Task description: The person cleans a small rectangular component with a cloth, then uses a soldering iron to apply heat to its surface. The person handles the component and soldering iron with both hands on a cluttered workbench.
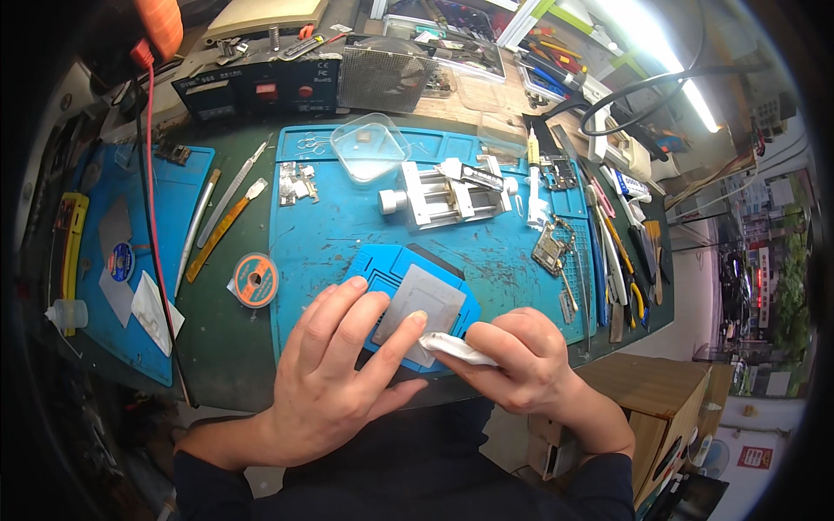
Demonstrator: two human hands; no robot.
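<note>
A thin grey metal sheet (428, 298) lies on a blue block with angled corners (375, 258), close to the bench's near edge. My left hand (323, 382) has its fingers stretched out and apart. Its index fingertip rests on the sheet, while the other fingertips reach to the left side of the block. In my right hand (526, 360) is a folded white wipe (458, 349), pinched between thumb and curled fingers. The wipe's tip meets the sheet's lower right edge, near my left index finger. Part of the sheet is hidden under the wipe.
On the blue mat (347, 221) stand a metal clamp (447, 195), a clear plastic box (371, 148) and circuit boards (549, 247). An orange-labelled spool (254, 280) and a brown-handled knife (228, 227) lie leftward. Several tools, including pliers (638, 301), line the right edge.
</note>
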